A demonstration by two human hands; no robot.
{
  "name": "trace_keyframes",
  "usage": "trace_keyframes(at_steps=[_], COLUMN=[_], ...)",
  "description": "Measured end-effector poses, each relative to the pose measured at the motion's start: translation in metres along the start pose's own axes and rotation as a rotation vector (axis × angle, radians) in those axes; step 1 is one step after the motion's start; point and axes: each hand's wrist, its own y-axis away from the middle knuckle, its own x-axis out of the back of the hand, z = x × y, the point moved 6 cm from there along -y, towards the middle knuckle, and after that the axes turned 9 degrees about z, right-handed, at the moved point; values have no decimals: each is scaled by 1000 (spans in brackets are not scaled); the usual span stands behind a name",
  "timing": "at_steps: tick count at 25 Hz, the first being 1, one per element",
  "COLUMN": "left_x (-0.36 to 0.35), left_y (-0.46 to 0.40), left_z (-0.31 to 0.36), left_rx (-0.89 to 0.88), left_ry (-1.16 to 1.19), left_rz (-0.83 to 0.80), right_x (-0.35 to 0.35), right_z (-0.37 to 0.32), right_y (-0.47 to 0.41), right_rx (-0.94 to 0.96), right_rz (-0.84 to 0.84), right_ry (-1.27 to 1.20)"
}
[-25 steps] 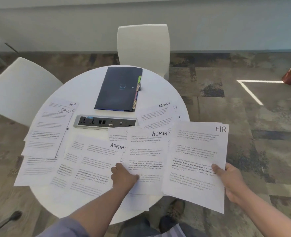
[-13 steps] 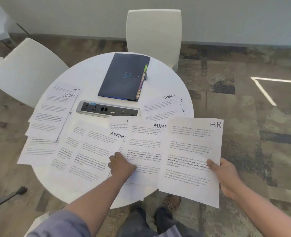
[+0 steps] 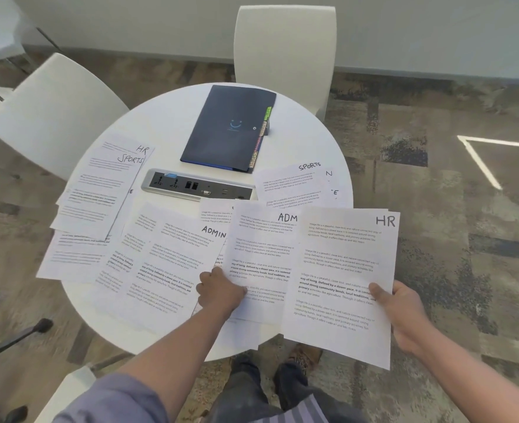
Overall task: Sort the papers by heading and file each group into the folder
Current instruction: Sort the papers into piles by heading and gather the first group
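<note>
Two hands busy: right hand (image 3: 404, 312) pinches an HR sheet (image 3: 343, 270) by its right edge, lifted off the tabletop's (image 3: 166, 123) near right edge. Left hand (image 3: 220, 293) has fingers curled on the ADMIN sheets (image 3: 261, 248) at the near edge; whether it grips or just presses, can't tell. Another ADMIN sheet (image 3: 163, 264) lies just left of it. SPORTS/HR pile (image 3: 99, 193) at left edge, SPORTS sheet (image 3: 292, 184) at right edge. Folder (image 3: 227, 126) lies closed at far edge, socket strip (image 3: 197, 186) mid-tabletop. White chairs (image 3: 285, 50) behind.
</note>
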Motion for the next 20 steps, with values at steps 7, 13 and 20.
trace_keyframes(at_steps=[7,13,20], left_x=[25,93,146], left_y=[10,-9,-47], left_z=[-18,-96,-157], left_rx=[-111,-30,37], left_ry=[452,510,516], left_rz=[14,119,171], right_x=[-5,-29,-89], right_z=[-5,-21,-35], right_y=[3,16,41], right_rx=[36,46,74], right_rz=[-27,-63,-103], right_ry=[-14,-46,-78])
